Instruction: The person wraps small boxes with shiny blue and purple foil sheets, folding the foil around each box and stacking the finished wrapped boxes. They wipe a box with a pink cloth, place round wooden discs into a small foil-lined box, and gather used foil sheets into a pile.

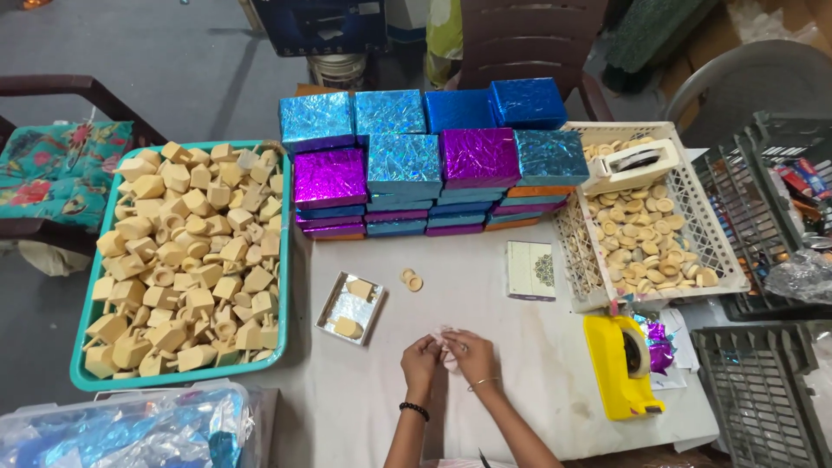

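Foil-wrapped boxes, a small card box and plastic wrap across our table.

At upper centre we see a stack of square foil-wrapped boxes [429, 165], their tops shiny blue, teal and purple, with orange edges low on the right. Centre left, an open silver foil-lined box [349, 308] lies flat. Right of centre lies a small pale patterned card box [530, 270]. In the lower left corner we see a clear plastic bag of blue foil [130, 433].

Grey floor [173, 52], brown chair [529, 35] beyond the cloth-covered table [485, 347]
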